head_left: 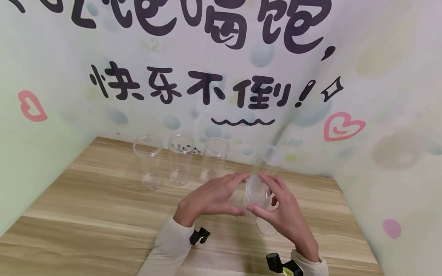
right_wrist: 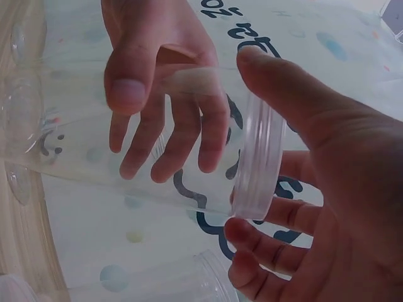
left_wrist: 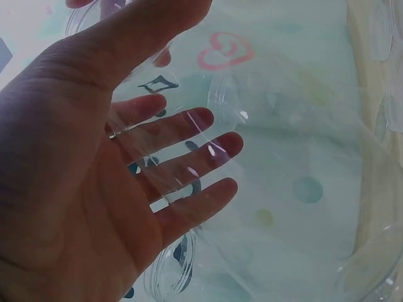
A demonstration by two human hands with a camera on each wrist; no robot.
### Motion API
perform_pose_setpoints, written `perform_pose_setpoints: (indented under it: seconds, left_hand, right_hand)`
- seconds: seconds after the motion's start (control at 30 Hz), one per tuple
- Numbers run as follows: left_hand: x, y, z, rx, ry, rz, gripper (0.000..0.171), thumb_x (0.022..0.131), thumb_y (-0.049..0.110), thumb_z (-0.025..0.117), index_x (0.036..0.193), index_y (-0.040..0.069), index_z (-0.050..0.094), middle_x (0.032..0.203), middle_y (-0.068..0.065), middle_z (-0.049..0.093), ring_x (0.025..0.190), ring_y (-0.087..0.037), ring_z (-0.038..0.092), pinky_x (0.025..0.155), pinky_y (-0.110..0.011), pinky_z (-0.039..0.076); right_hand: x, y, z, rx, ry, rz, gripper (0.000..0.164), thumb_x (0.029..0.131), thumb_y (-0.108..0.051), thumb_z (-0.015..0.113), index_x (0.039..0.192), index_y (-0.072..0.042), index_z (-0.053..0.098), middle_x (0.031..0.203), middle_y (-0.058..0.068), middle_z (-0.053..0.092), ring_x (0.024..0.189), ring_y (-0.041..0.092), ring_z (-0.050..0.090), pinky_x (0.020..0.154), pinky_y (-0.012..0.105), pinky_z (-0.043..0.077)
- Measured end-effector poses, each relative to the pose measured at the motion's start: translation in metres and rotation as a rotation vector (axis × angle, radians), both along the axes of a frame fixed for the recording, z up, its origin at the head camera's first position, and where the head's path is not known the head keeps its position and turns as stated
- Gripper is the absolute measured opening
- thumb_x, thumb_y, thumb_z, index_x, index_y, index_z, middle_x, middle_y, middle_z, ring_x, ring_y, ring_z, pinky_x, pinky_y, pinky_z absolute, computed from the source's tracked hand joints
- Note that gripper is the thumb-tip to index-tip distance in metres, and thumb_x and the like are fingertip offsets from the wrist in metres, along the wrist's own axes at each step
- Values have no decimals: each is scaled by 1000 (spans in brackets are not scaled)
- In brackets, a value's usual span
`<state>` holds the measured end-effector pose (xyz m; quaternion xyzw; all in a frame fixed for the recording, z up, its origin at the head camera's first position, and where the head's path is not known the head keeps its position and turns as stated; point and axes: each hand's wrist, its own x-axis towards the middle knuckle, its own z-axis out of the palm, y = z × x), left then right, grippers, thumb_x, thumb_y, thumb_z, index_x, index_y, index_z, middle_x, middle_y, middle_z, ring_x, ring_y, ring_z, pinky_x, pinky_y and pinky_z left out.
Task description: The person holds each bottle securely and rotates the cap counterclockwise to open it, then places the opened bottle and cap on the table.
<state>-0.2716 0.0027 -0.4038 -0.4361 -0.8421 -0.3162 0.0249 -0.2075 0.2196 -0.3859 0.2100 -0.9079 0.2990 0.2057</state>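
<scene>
A clear plastic jar [right_wrist: 189, 182] stands between my hands, its body hard to make out. At its upper end is a clear round lid [head_left: 257, 191], which my right hand [head_left: 290, 211] grips by the edge. In the right wrist view, the thumb and fingers hold the lid's ribbed side. My left hand [head_left: 212, 197] is beside the jar, thumb apart from the fingers. In the left wrist view its fingers [left_wrist: 182, 157] are spread and fairly straight, seen through clear plastic. Whether they touch the jar I cannot tell.
Three more clear jars [head_left: 152, 165] stand in a row at the back left of the wooden table [head_left: 86, 214]. Another clear jar [head_left: 272, 155] stands behind my hands. Printed fabric walls [head_left: 190, 115] enclose the back and sides.
</scene>
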Motion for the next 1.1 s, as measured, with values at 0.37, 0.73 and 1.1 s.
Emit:
perform_pose_setpoints:
  seconds: [0.37, 0.73, 1.1]
  left_hand:
    - [-4, -5, 0, 52, -19, 4, 83, 77, 40, 84, 144, 16, 40, 135, 1, 56, 123, -12, 54, 100, -33, 49]
    - [-7, -4, 0, 41, -16, 7, 83, 78, 40, 83, 144, 17, 39, 134, 1, 56, 124, -12, 54, 99, -33, 50]
    - [-3, -3, -1, 34, -18, 9, 83, 78, 41, 84, 143, 17, 39, 133, 0, 56, 124, -12, 54, 99, -34, 50]
  right_hand:
    - [-6, -3, 0, -78, 77, 102, 88, 69, -5, 89, 146, -11, 47, 131, 7, 60, 93, 12, 51, 65, 25, 47]
    - [-5, 0, 3, -74, 31, 134, 85, 73, -4, 86, 147, -12, 45, 140, 7, 54, 106, 13, 50, 71, 26, 44]
    - [-5, 1, -5, -88, 19, 40, 85, 85, -61, 63, 152, -15, 38, 145, 10, 49, 108, 24, 58, 71, 30, 46]
